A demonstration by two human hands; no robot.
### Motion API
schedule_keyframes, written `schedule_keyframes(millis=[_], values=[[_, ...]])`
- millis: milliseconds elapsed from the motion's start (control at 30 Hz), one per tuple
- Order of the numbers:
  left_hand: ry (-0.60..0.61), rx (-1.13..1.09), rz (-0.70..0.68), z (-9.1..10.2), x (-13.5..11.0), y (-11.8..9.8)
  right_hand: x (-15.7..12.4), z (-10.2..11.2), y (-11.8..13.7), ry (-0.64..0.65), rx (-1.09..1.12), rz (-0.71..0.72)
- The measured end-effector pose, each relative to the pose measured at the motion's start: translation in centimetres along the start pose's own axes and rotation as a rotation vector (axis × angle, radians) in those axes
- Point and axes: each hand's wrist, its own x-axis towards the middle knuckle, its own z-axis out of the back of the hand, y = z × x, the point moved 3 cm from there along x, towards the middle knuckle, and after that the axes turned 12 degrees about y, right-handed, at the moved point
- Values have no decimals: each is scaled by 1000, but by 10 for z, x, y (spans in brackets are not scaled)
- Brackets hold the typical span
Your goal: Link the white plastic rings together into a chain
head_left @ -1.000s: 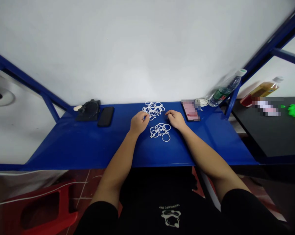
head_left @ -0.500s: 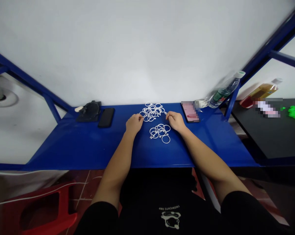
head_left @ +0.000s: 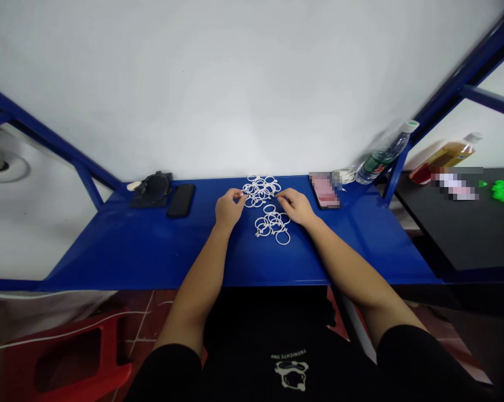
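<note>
White rings with small tabs, two lots, on a blue table (head_left: 130,251): the far heap (head_left: 260,190), larger, lay overlapped near the rear edge by the wall (head_left: 252,100); the near group (head_left: 272,224), smaller, lay loosely overlapped just in front of it, towards the person. Left hand (head_left: 228,209): at the left side of the far heap, grip narrow, thumb and fingers drawn together, a speck of white at the tips; whether a ring was held could not be told. Right hand (head_left: 297,207): at the right side of the same heap, grip narrow, contents likewise not discernible. Progress, by judgement: division into two lots partial, the greater share lying in the far heap; overlap prevented an exact count. Edges and room: front table edge well apart from the near group; wall close behind the far heap, limiting reach that way. Leftward, blue surface ran from the left hand to a black smartphone (head_left: 181,201); rightward, room was tighter, a pink-screened phone (head_left: 325,192) lying just beyond the right hand, with a white cable (head_left: 347,177) and a green-labelled plastic bottle (head_left: 379,162) farther right.
</note>
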Motion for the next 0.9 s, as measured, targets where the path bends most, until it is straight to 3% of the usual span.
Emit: schedule_keyframes(millis=[267, 467, 633, 900], values=[[10, -106, -72, -10, -1, -4, 13, -16, -13, 215, -132, -117], [70, -114, -210, -16, -5, -9, 11, -15, -11, 210, -149, -164], [46, -99, -325, -16, -9, -15, 12, -12, -15, 158, -122, -200], [58, -124, -352, -17, -9, -16, 9, -8, -2, 342, -219, -220]])
